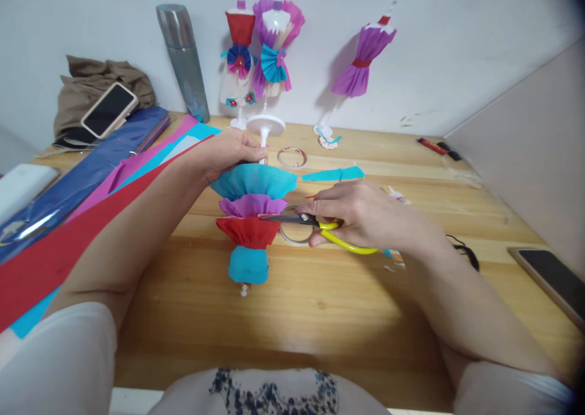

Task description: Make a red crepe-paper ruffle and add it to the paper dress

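Observation:
My left hand is closed around the white stem of a small dress-form stand, just below its round base. The stand hangs upside down, its beaded tip toward me. It wears a crepe paper dress with blue, purple and red ruffles and a blue bodice. In my right hand is a pair of scissors with yellow handles. Their dark blades lie along the edge of the red ruffle, near the purple one. Whether the blades touch the paper I cannot tell.
Behind stand dressed mini forms and a purple one, beside a grey flask. Tape rolls and a blue paper strip lie on the wooden table. Crepe sheets and a phone lie left, another phone right.

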A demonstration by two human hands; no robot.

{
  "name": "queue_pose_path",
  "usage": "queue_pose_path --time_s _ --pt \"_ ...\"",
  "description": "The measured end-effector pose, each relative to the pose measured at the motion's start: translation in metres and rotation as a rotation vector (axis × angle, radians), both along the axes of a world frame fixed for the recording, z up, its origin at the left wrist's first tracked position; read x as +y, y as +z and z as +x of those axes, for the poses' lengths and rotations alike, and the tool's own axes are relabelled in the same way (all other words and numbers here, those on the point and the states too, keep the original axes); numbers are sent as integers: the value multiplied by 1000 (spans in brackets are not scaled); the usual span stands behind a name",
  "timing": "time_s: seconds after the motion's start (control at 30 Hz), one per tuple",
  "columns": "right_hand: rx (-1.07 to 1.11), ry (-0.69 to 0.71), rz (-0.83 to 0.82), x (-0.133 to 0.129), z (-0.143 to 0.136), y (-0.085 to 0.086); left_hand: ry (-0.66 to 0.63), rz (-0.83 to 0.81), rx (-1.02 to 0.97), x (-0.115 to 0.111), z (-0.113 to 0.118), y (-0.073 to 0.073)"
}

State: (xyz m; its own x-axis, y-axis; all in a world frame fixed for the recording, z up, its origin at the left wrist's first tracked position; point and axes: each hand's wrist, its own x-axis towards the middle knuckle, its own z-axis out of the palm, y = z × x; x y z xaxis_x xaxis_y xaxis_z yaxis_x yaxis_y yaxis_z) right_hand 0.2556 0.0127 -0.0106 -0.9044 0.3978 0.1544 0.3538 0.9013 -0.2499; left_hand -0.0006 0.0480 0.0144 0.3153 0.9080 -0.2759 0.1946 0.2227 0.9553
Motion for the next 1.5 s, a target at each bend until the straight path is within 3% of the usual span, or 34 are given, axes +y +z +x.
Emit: queue_pose_path --time_s 0.23,0.53,0.77,1.23,1.5 --pt "-25 5 -12 -2 1 3 42 -9 88 1 4 0" --pt "-17 25 14 -1 2 2 -56 61 98 9 -4 -9" --pt "-82 -68 -12 -3 1 7 -12 9 154 4 0 -2" --pt "-33 27 -30 -4 1 6 -11 18 176 6 -1 -5" --pt "-104 -26 -7 -5 -1 7 -25 49 181 3 2 -3"
